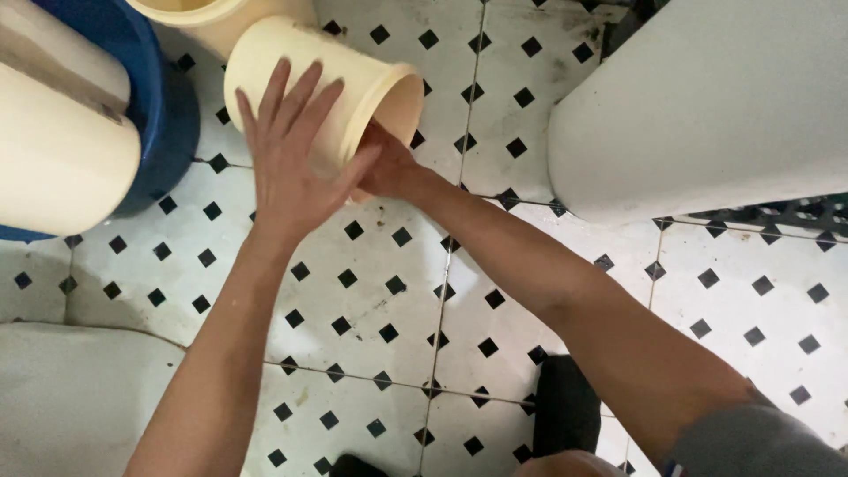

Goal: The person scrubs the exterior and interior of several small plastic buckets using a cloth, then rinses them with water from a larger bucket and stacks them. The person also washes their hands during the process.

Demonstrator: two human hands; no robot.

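Fingers of the left hand (291,150) are spreading flat over the cream plastic bucket (327,88), tipped toward three o'clock on the tiled floor (371,291); the right hand (384,163) is reaching inside its mouth, grip hidden. Light, stiff, probably slippery; best grasped at the rim.

Bucket (353,88) on its side on floor (371,291) (tub (163,106) to its left)

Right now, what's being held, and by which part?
A cream plastic bucket, tipped on its side. The left hand presses flat on its outer wall; the right hand is at the rim of its open mouth, fingers hidden.
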